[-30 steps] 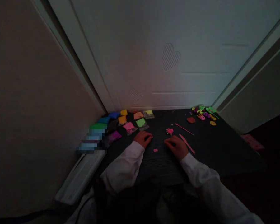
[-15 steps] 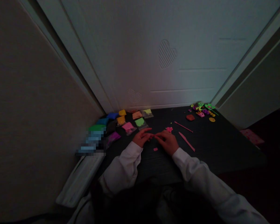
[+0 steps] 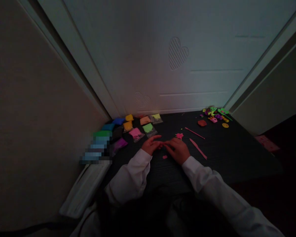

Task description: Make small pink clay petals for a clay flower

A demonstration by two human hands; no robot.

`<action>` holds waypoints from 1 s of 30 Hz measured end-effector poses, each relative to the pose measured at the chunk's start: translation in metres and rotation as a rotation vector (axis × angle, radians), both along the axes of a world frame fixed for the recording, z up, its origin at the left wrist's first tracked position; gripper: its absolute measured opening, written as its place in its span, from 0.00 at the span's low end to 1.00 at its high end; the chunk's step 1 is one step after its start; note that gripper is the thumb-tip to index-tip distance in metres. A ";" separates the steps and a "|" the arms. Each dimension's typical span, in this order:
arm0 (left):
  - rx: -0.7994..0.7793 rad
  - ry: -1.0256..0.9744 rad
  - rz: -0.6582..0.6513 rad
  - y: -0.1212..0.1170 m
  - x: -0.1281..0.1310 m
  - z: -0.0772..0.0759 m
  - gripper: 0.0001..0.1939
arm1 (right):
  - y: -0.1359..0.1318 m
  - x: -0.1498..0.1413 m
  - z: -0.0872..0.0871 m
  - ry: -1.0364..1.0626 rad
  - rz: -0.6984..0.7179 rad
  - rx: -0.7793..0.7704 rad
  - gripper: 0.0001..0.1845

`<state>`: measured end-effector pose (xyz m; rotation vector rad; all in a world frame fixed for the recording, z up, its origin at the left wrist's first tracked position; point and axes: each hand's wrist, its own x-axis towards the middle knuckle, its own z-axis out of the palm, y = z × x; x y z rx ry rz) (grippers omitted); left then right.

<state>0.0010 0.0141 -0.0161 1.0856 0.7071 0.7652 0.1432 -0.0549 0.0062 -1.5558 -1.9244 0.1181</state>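
Note:
My left hand (image 3: pixel 151 144) and my right hand (image 3: pixel 178 149) meet fingertip to fingertip above the dark table. The fingers of both are closed in a pinch; what lies between them is too small and dim to make out. A small flat piece of pink clay (image 3: pixel 164 157) lies on the table just below the fingertips. Beyond my right hand sits a small pink clay cluster (image 3: pixel 179 135). To the right of that hand lie a pink clay knife (image 3: pixel 198 148) and a thin pink stick tool (image 3: pixel 194 133).
Bags of coloured clay, such as pink (image 3: pixel 136 134), green (image 3: pixel 148 129) and purple (image 3: pixel 119 144), spread along the left and back. A red lump (image 3: pixel 201 123) and several finished clay figures (image 3: pixel 214 115) sit back right. A white box (image 3: pixel 85 191) stands left. A white door (image 3: pixel 143 65) rises behind the table.
The view has shifted slightly. Both hands stay nearly in place with fingertips together, and the small pink piece below them remains on the table.

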 end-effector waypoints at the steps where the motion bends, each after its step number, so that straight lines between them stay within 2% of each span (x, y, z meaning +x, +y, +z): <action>1: -0.032 -0.008 0.014 0.000 0.000 0.002 0.22 | 0.000 0.000 0.000 -0.016 0.005 0.002 0.12; 8: -0.228 -0.100 0.048 -0.001 0.000 0.009 0.22 | -0.004 -0.002 0.004 -0.113 0.037 0.005 0.17; 15: -0.292 -0.147 0.033 0.001 -0.002 0.008 0.25 | -0.007 -0.004 0.008 -0.203 0.063 -0.012 0.21; 20: -0.293 -0.136 0.058 0.001 -0.002 0.007 0.26 | -0.008 -0.005 0.007 -0.162 0.087 -0.021 0.22; 24: -0.228 -0.077 0.108 0.002 0.000 0.007 0.26 | -0.007 -0.006 0.006 -0.006 0.062 -0.015 0.20; 30: 0.074 0.024 0.175 -0.001 0.004 0.009 0.28 | -0.003 -0.001 0.006 0.256 0.003 -0.037 0.14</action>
